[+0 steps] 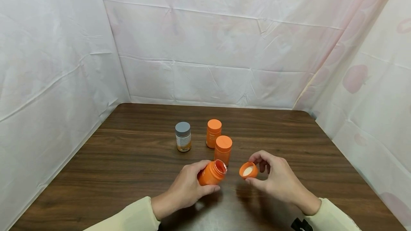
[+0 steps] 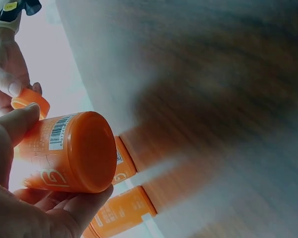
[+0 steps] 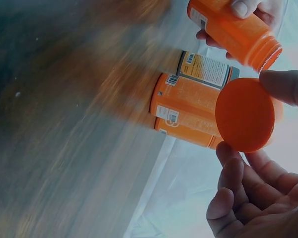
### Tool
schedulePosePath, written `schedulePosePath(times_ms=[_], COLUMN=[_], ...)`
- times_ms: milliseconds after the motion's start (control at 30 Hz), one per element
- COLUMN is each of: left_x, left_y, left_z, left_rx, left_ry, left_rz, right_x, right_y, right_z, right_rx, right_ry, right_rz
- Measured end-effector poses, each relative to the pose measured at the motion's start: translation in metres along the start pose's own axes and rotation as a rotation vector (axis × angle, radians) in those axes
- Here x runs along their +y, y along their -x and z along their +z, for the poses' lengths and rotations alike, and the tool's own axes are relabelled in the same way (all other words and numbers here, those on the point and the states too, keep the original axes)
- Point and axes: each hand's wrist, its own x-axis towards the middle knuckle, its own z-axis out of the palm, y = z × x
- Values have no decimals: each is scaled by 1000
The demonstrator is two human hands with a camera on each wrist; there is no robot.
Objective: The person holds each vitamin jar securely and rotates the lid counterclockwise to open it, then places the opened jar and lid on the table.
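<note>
My left hand grips an orange bottle round its body, tilted with its uncapped mouth toward the right. Torn foil edges the rim of that mouth, and a barcode label shows on its side in the left wrist view. A short way to the right, my right hand pinches an orange screw cap between thumb and fingers. The cap's pale inner liner faces the head camera, while its smooth top shows in the right wrist view. Bottle and cap are apart, both held above the table.
Two capped orange bottles stand just beyond my left hand, the nearer bottle partly hidden by the held one and the farther bottle behind it. Left of them is a grey-lidded jar. White sheeting walls the dark wooden table.
</note>
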Motion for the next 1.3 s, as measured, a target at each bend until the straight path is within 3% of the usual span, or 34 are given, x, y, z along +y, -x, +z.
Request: schedulePosePath(times_ms=[233,600,1300], left_x=[-1,-6,-16], left_y=[1,1,2], left_z=[-5,-13,-27], left_rx=[40,115,219], left_ry=[-9,-40,-43], left_rz=[-6,6,-98], right_x=[5,15,41], right_y=[-1,-5,-18], right_z=[0,-4,-13], right_rx=[31,59,74], right_ry=[-5,-37,35], right_rz=[1,86,195])
